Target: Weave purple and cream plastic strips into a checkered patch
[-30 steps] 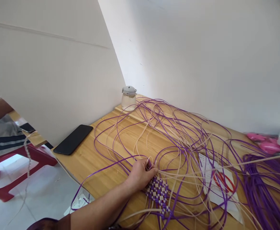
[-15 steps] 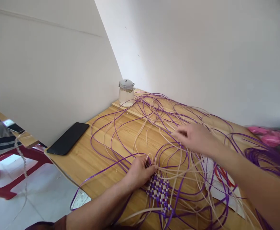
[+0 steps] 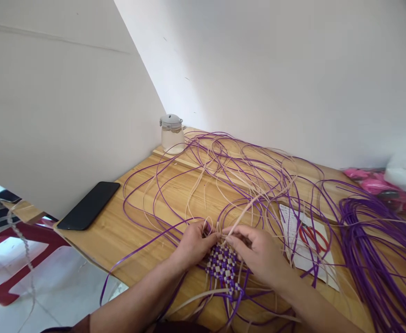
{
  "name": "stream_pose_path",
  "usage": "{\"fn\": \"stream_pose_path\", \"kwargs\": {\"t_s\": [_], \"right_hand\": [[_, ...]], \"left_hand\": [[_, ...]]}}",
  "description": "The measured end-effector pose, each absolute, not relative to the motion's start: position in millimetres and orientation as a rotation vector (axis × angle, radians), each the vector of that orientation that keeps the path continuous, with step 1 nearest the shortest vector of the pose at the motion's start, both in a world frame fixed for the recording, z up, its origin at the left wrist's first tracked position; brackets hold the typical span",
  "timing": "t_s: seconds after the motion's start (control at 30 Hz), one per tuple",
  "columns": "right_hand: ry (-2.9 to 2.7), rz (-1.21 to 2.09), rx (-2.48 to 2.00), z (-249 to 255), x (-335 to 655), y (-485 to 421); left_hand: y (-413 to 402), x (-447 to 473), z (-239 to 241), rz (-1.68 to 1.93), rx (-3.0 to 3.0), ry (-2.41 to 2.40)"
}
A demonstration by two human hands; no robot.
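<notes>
A small woven piece [image 3: 223, 266] of purple and beige plastic strips lies in front of me, with long loose strips running out on all sides. My left hand [image 3: 196, 243] pinches the far left edge of the weave, where a beige strip makes a small loop. At the far right edge, my right hand [image 3: 253, 245] is closed on a beige strip [image 3: 242, 213], which slants up and to the right from the fingers. The fingertips of both hands nearly meet above the weave.
A black phone [image 3: 89, 206] lies near the table's left edge. Toward the back stands a lidded jar [image 3: 172, 135]. Red-handled scissors [image 3: 313, 238] rest on white paper [image 3: 293, 249] at right, beside a purple strip bundle [image 3: 362, 249]. Pink packaging [image 3: 379, 185] sits farther back.
My right hand has come down and left from above the loose strips to the weave's edge, beside my left hand, which keeps its pinch. The view has shifted slightly right.
</notes>
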State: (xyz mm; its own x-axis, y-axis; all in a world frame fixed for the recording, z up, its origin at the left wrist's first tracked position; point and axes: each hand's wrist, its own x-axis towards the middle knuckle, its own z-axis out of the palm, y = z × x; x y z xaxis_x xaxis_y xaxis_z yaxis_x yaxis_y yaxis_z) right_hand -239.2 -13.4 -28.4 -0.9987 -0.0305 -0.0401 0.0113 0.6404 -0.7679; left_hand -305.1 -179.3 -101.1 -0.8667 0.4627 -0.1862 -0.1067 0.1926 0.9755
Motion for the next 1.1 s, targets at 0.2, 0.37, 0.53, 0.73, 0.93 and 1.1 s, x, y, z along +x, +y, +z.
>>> {"fn": "stream_pose_path", "kwargs": {"t_s": [0.2,0.37,0.53,0.73,0.93,1.1], "right_hand": [[2.704,-1.528,0.009,-48.3,-268.5,-22.3],[2.772,-1.511,0.015,-58.3,-272.4,-22.6],[2.687,-1.501,-0.013,-64.3,-275.9,-17.8],[2.726,-1.461,0.021,-68.4,-276.4,-17.5],[2.672,-1.521,0.124,-71.8,-277.2,-18.1],[2.58,-1.603,0.184,-70.8,-279.6,-17.8]], "left_hand": [[-180.5,-305.0,-94.7,1.761,0.324,1.906],[-181.1,-307.5,-95.9,1.754,0.293,1.846],[-183.1,-307.4,-96.1,1.755,0.309,1.802],[-185.6,-306.9,-94.5,1.775,0.294,1.722],[-185.2,-306.0,-92.5,1.762,0.282,1.739],[-185.0,-306.2,-95.3,1.73,0.325,1.823]]}}
